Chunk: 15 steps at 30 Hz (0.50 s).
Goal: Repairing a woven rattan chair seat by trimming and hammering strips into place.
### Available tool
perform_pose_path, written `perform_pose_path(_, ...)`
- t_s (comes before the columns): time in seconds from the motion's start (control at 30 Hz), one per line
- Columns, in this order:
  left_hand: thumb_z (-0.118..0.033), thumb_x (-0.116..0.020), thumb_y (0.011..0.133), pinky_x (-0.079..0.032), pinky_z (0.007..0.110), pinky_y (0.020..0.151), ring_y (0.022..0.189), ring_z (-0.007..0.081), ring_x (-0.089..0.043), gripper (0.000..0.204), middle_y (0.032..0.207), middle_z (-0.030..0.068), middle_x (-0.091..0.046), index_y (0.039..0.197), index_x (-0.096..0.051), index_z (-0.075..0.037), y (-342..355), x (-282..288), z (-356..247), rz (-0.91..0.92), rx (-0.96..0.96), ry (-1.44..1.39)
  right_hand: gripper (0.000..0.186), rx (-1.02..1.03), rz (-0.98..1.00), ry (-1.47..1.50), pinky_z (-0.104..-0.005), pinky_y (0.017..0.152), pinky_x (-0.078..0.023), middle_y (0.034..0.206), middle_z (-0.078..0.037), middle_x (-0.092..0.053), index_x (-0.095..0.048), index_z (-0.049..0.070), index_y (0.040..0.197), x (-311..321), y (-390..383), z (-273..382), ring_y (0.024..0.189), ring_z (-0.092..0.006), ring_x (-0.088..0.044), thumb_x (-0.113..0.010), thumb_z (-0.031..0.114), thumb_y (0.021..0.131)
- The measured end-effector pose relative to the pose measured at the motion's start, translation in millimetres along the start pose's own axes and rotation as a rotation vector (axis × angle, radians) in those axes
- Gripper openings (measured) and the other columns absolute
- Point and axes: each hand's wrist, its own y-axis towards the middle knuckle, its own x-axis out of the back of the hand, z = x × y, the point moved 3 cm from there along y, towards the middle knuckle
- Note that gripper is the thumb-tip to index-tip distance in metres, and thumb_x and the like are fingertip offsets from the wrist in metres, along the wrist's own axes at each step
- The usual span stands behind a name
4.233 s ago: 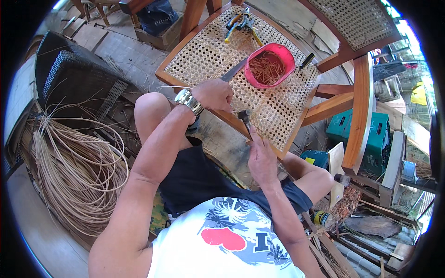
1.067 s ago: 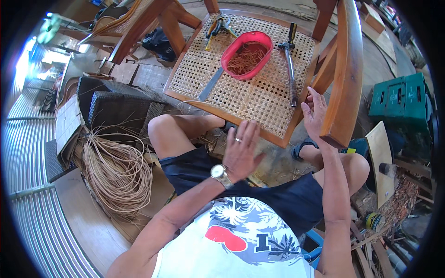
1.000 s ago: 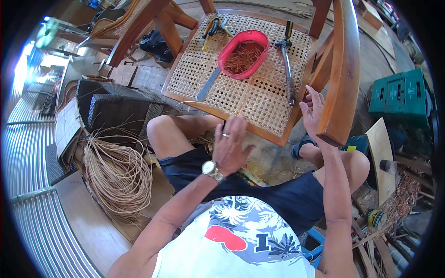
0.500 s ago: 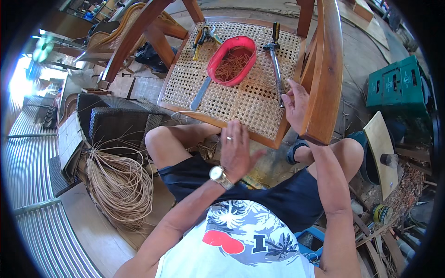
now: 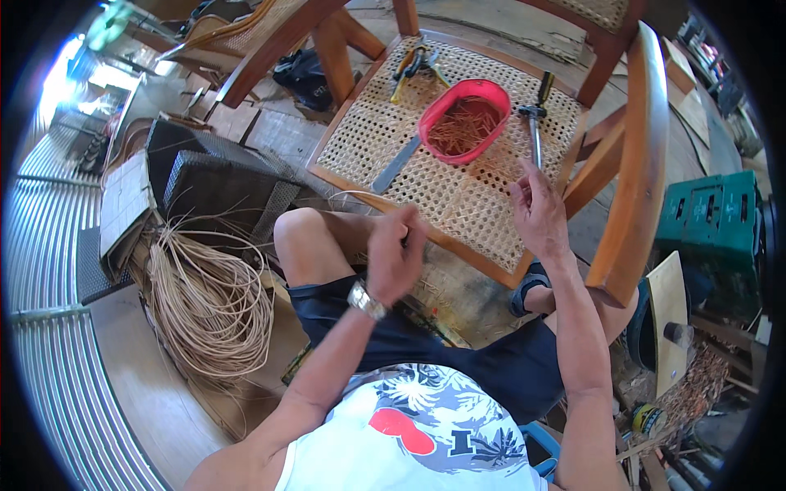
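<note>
My left hand (image 5: 396, 255), with a wristwatch, is raised just off the front edge of the chair's cane seat (image 5: 467, 195). Its fingers are curled and slightly blurred; what they hold, if anything, is hidden. Over the seat's right front part is my right hand (image 5: 542, 214), fingers loosely bent and apart. A hammer (image 5: 535, 123) lies by its fingertips, the lower handle hidden behind the hand. On the seat stands a red oval container (image 5: 505, 102) of thin reddish-brown sticks. A flat metal blade (image 5: 396, 165) and yellow-handled pliers (image 5: 417, 64) lie to its left.
A wooden armrest (image 5: 639, 164) rises to the right of my right hand. Coiled cane strands (image 5: 209, 307) lie at the left, beside dark woven panels (image 5: 217, 188). A green crate (image 5: 711, 217) stands at right, near a leaning board (image 5: 670, 319).
My left hand has lifted off the seat's front rail, its fingers changing from spread to curled. My right hand now covers the lower hammer handle. The whole view has shifted, moving the chair rightward.
</note>
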Motion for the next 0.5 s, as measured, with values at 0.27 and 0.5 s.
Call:
perform_pose_path(0.27, -0.037, -0.087, 0.080, -0.052, 0.043, 0.077, 0.089, 0.0322, -0.069, 0.040, 0.089, 0.0156, -0.072, 0.088, -0.075, 0.000, 129, 45, 71, 0.099, 0.052, 0.504, 0.040, 0.176, -0.005, 0.012, -0.0413, 0.074, -0.056, 0.103, -0.016, -0.068, -0.057, 0.007, 0.138, -17, -3, 8, 0.085, -0.0329, -0.070, -0.065, 0.006, 0.099)
perform_pose_path(0.5, -0.032, -0.082, 0.083, -0.053, 0.048, 0.077, 0.085, 0.0374, -0.070, 0.032, 0.087, 0.0190, -0.072, 0.080, -0.069, -0.003, 154, 52, 80, 0.099, 0.212, 0.419, 0.041, 0.091, 0.033, 0.027, -0.0404, 0.073, -0.055, 0.098, -0.015, -0.067, -0.057, 0.008, 0.139, -16, 4, 10, 0.085, -0.0312, -0.070, -0.063, 0.004, 0.098)
